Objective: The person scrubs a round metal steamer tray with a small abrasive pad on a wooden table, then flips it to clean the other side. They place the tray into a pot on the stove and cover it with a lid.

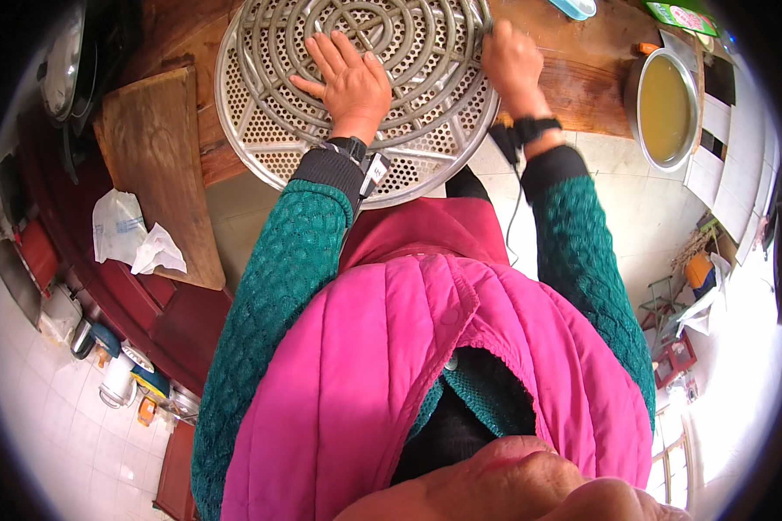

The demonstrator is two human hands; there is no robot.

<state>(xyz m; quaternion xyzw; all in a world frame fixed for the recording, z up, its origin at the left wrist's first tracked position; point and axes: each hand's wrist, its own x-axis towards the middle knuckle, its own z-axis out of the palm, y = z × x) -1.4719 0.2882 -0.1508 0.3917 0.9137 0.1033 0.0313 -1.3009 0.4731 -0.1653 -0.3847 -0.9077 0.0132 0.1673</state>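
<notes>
A round metal rack of concentric rings [423,107] lies on a large perforated metal tray [267,133], which juts over the edge of a wooden table. My left hand [357,88] rests flat on the rings with its fingers spread and holds nothing. At the right rim of the rack is my right hand [513,62], its fingers curled; it is slightly blurred, and something dark shows at its fingertips, too hidden to name. Both wrists carry dark bands with small devices, and a thin cable hangs from the right one.
A metal basin of yellowish liquid [666,111] stands at the table's right end. On the left are a wooden board [156,169] with crumpled white paper or plastic [118,225] on it, and a dark pan [65,62]. The wooden table [580,98] spans the top.
</notes>
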